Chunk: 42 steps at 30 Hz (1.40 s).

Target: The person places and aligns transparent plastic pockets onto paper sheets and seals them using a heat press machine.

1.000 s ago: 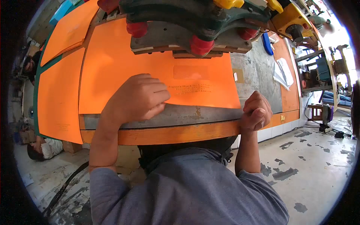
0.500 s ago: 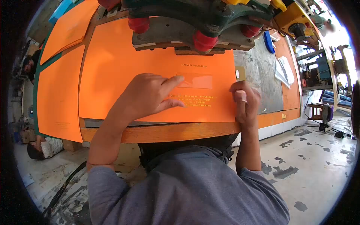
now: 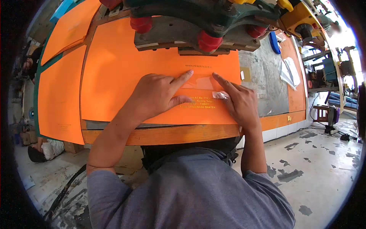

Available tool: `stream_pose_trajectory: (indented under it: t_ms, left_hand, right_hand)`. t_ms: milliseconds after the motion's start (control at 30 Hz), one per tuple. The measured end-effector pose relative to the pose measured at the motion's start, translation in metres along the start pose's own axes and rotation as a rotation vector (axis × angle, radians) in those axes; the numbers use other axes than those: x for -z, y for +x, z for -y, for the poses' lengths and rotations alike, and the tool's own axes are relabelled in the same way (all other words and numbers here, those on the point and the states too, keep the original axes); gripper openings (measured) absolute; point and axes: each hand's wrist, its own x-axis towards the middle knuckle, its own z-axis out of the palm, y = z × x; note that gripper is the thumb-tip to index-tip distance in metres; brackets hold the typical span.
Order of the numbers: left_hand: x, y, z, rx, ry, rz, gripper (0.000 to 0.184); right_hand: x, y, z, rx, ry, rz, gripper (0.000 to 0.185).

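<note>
Nearest, below the fingers, runs the wooden front edge of the desk (image 3: 183, 135), and an orange sheet (image 3: 122, 68) lies flat on it, directly beneath the fingers of both hands. The left hand (image 3: 154, 94) has its index finger and thumb spread wide apart, the others curled in. Facing it, the right hand (image 3: 244, 105) stretches out its index finger; a small clear film piece (image 3: 219, 95) shows by its thumb, but whether it is pinched I cannot tell. Between the two index fingers is a glossy clear rectangle (image 3: 198, 82), with gold lettering (image 3: 200, 107) nearer, below the fingertips. Well left of the fingers lie other orange sheets (image 3: 61, 103). Ahead of the fingertips hangs a dark machine (image 3: 179, 32) with red knobs (image 3: 209, 41); farther to their right is a yellow box (image 3: 297, 19).
</note>
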Motion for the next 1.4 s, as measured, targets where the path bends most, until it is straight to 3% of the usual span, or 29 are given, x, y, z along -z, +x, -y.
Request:
stream_pose_trajectory:
  t_ms: [533, 967, 1400]
  left_hand:
    - [0.019, -0.005, 0.005, 0.062, -0.011, -0.073, 0.055]
    - [0.028, -0.006, 0.013, -0.137, -0.019, -0.059, 0.041]
    - [0.022, -0.007, 0.016, -0.294, -0.079, -0.065, 0.038]
  right_hand:
    - [0.000, -0.001, -0.001, 0.000, 0.018, -0.009, 0.049]
    - [0.006, -0.004, -0.002, 0.058, 0.125, -0.046, 0.027]
    - [0.007, -0.006, -0.002, 0.169, 0.133, -0.118, 0.029]
